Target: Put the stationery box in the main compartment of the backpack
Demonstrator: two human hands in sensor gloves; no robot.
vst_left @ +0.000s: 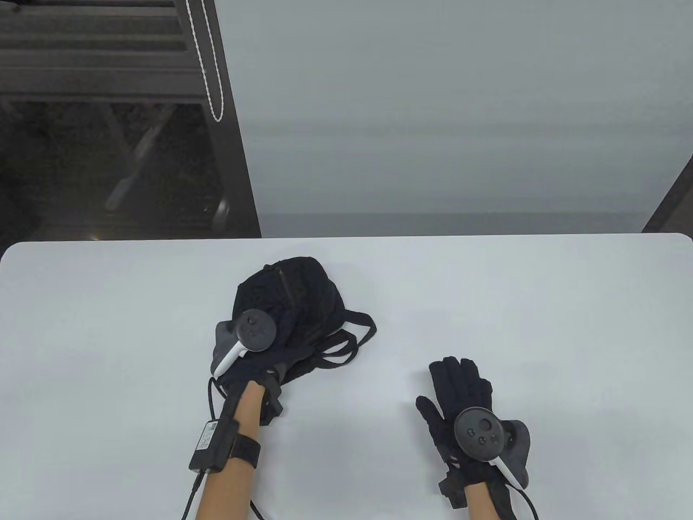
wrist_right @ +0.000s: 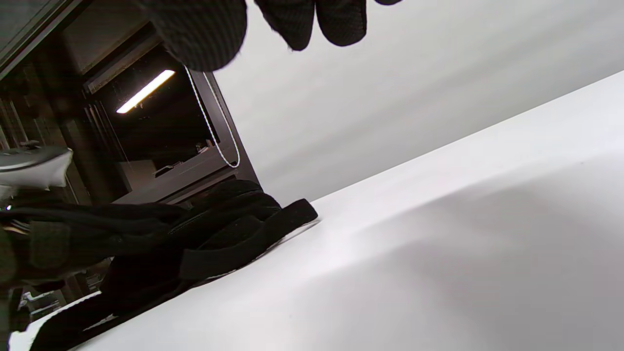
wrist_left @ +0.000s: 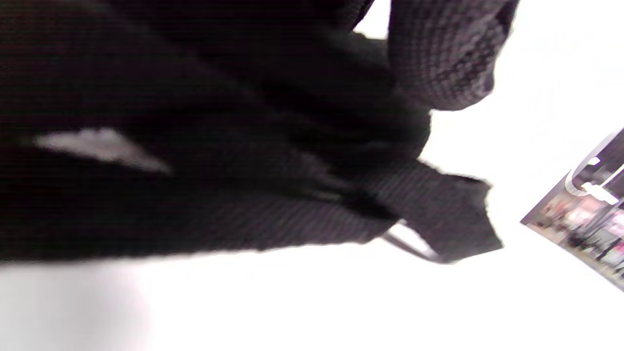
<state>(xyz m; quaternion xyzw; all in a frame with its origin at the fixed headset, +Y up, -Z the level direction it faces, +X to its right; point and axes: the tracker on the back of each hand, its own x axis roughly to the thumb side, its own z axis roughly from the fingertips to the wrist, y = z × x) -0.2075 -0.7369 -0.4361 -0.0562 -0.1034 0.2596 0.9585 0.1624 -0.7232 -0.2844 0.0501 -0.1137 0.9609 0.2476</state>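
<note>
A black backpack lies on the white table, left of centre, with its straps trailing to the right. My left hand rests on the backpack's near end; its fingers merge with the black fabric, so I cannot tell whether they grip it. The left wrist view shows dark backpack fabric close up and one gloved finger. My right hand lies open and flat on the table, apart from the bag, holding nothing. Its fingertips show in the right wrist view, with the backpack to the left. No stationery box is in view.
The table's far edge runs across the middle of the table view, with a grey wall behind it. A dark frame with a hanging bead cord stands at the back left. Cables trail from my left wrist.
</note>
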